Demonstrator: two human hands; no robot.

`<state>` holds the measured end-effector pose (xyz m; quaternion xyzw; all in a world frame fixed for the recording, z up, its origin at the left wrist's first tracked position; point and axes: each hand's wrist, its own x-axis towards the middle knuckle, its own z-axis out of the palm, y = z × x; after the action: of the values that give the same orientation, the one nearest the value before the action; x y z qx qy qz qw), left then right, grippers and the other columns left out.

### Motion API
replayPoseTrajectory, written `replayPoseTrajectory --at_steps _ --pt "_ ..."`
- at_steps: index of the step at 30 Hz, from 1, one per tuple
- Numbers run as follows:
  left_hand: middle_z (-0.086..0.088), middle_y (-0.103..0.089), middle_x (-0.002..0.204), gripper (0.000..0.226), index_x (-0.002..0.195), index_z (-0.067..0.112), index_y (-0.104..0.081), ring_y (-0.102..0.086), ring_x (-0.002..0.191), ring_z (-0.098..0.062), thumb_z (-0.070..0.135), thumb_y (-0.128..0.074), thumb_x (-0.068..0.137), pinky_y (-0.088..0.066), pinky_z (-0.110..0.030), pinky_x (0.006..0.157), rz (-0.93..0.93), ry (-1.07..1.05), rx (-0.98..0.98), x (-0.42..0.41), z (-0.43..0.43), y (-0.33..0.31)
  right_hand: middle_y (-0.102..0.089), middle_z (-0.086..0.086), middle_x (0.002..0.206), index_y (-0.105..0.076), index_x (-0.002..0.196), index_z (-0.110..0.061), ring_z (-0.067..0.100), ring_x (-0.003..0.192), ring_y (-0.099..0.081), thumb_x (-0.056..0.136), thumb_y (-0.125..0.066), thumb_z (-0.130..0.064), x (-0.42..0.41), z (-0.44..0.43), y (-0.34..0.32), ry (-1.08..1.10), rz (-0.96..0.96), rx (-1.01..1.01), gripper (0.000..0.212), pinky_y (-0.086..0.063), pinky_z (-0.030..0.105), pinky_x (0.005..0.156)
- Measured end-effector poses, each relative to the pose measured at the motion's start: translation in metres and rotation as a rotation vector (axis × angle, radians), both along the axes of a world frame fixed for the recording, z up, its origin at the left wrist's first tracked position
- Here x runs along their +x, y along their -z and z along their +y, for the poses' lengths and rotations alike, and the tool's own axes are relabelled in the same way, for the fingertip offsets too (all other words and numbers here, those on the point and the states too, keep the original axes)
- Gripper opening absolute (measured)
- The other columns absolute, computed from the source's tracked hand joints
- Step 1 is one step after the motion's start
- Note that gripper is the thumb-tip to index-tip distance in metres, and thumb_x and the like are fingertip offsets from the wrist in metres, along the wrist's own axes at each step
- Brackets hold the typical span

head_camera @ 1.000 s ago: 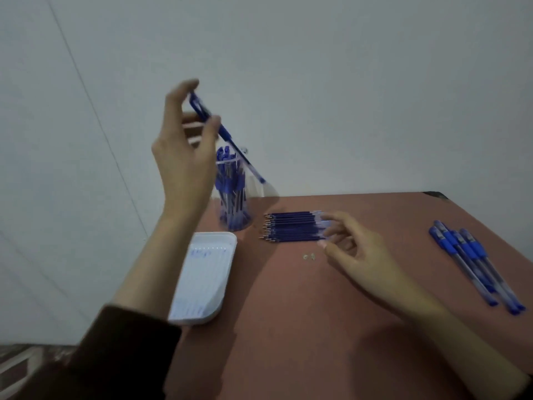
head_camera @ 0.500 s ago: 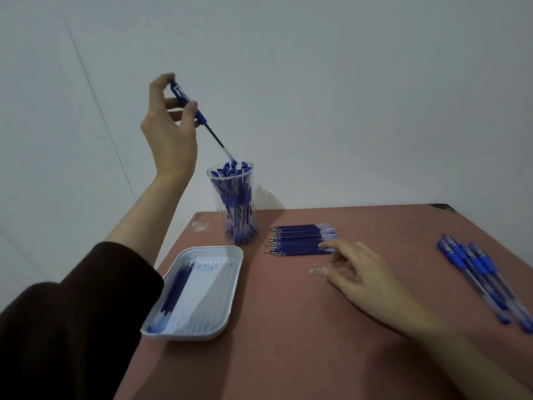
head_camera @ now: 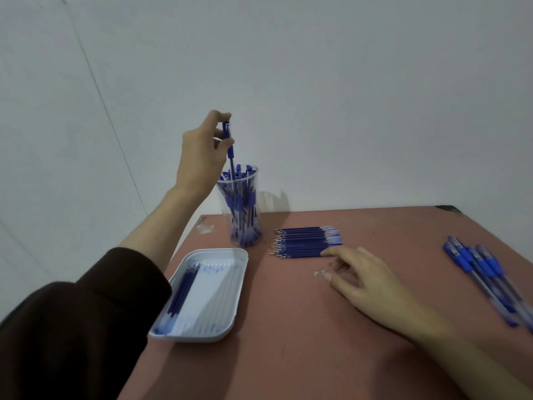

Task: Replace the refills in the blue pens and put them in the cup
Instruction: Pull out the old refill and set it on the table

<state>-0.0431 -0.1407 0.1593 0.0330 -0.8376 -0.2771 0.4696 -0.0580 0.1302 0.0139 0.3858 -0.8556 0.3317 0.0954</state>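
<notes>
Blue pen (head_camera: pixel 230 153), tip hidden inside the cup (head_camera: pixel 255 197), pinched by left fingers (head_camera: pixel 225 144); right fingers (head_camera: pixel 331 251) apart beside refills (head_camera: pixel 305 242).

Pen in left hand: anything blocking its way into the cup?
No outside obstacle. The left hand pinches the pen nearly upright, its lower end at the rim of the open cup. Only the pens standing inside crowd the opening.

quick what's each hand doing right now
Left hand: pinches a blue pen by its top, tip down in the clear cup.
Right hand: open, holds nothing, one fingertip at the refills.
</notes>
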Motion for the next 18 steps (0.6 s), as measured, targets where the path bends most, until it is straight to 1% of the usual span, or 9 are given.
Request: replayPoseTrajectory --at_steps 2,5,8,10,13,15,18 --pt "-0.007 -0.061 0.092 0.032 0.121 0.01 -0.054 -0.059 0.072 -0.019 0.002 -0.057 0.091 -0.046 -0.015 0.062 -0.001 -0.016 0.018 -0.001 -0.002 -0.001 -0.058 -0.015 0.094 -0.055 0.121 -0.032 0.0 0.097 -0.049 0.089 -0.059 -0.038 0.0 0.0 0.0 -0.002 -0.004 0.0 0.033 -0.037 0.018 0.086" --pt "-0.007 -0.06 0.092 0.03 0.12 0.009 -0.053 -0.058 0.07 -0.019 0.002 -0.057 0.091 -0.044 -0.013 0.058 -0.048 -0.041 0.02 -0.002 -0.005 0.0 -0.059 -0.015 0.094 -0.055 0.12 -0.034 -0.001 0.097 -0.049 0.089 -0.058 -0.039 0.0 0.001 0.0 -0.005 -0.009 0.007 0.032 -0.038 0.019 0.086" --pt "-0.01 -0.061 0.093 0.029 0.118 0.008 -0.053 -0.058 0.072 -0.021 0.002 -0.057 0.09 -0.049 -0.021 0.063 -0.057 -0.046 0.022 -0.002 -0.006 -0.006 -0.059 -0.015 0.093 -0.056 0.119 -0.033 -0.003 0.096 -0.049 0.089 -0.058 -0.038 0.001 0.0 0.0 -0.009 -0.014 0.008 0.03 -0.037 0.014 0.084" --pt "-0.011 -0.06 0.093 0.03 0.12 0.008 -0.053 -0.058 0.073 -0.022 0.002 -0.057 0.09 -0.048 -0.023 0.064 -0.017 -0.063 0.024 -0.002 -0.007 -0.01 -0.059 -0.015 0.093 -0.056 0.119 -0.032 -0.003 0.096 -0.048 0.09 -0.059 -0.036 0.002 0.0 -0.002 -0.016 -0.025 0.005 0.03 -0.035 0.01 0.083" --pt "-0.011 -0.059 0.094 0.031 0.121 0.007 -0.051 -0.058 0.075 -0.024 0.001 -0.056 0.091 -0.05 -0.032 0.069 0.005 -0.084 0.008 -0.004 -0.007 -0.013 -0.058 -0.015 0.093 -0.056 0.118 -0.033 -0.005 0.096 -0.048 0.09 -0.058 -0.037 0.003 0.001 -0.002 -0.015 -0.023 0.011 0.029 -0.035 0.009 0.082" --pt "-0.014 -0.06 0.095 0.031 0.12 0.007 -0.051 -0.06 0.079 -0.03 0.001 -0.055 0.091 -0.053 -0.038 0.073 -0.053 -0.099 -0.022 -0.006 -0.007 -0.011 -0.058 -0.017 0.094 -0.056 0.118 -0.034 -0.006 0.097 -0.048 0.09 -0.058 -0.037 0.004 0.001 -0.003 -0.016 -0.024 0.017 0.028 -0.035 0.009 0.082" --pt "-0.019 -0.061 0.095 0.03 0.118 0.008 -0.051 -0.06 0.077 -0.034 0.001 -0.056 0.09 -0.054 -0.044 0.071 -0.199 -0.133 -0.03 -0.011 -0.01 -0.001 -0.057 -0.017 0.094 -0.056 0.118 -0.033 -0.005 0.098 -0.049 0.091 -0.057 -0.034 0.006 0.001 -0.005 -0.02 -0.035 0.028 0.027 -0.036 0.01 0.084"
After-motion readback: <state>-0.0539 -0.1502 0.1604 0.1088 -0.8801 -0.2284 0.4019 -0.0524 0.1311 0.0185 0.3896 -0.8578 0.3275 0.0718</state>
